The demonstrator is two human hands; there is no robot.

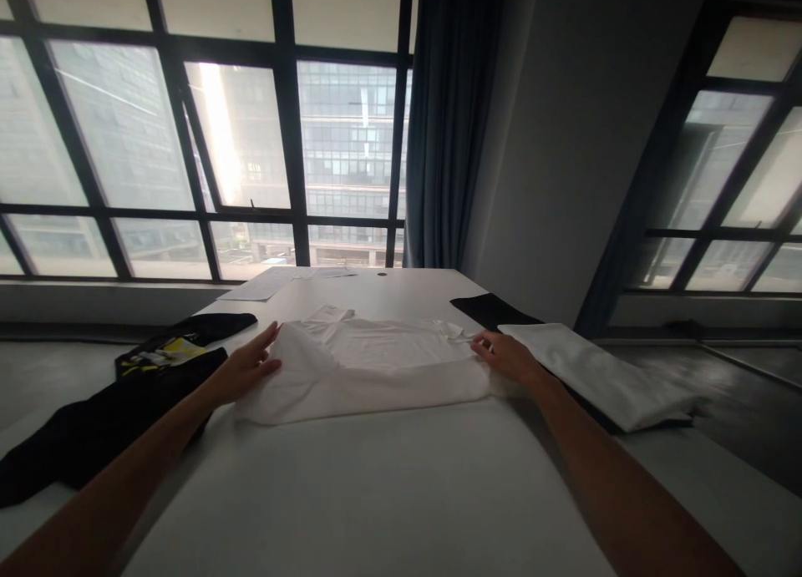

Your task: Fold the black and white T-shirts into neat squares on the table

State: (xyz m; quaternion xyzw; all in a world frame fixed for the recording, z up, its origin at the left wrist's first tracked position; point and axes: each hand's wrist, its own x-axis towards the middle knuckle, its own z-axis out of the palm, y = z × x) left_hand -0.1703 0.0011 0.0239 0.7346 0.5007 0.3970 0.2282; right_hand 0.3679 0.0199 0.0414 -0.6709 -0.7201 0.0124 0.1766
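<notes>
A white shirt point(388, 364) lies partly folded across the white table point(376, 493), its near edge doubled over in a wide band. What looks like a short sleeve sticks out at its far left. My left hand point(247, 366) grips the shirt's left edge, with the thumb and fingers on the cloth. At the opposite edge, my right hand point(505, 353) pinches the fabric between thumb and fingers. Both forearms reach in from the bottom corners. Part of the cloth under the right hand is hidden.
Black clothing with a yellow print point(166, 351) lies at the table's left. To the right, a folded white cloth point(595, 377) rests on a black one point(492, 310). Sheets of paper point(260, 287) lie at the far end, before windows and a dark curtain point(444, 143).
</notes>
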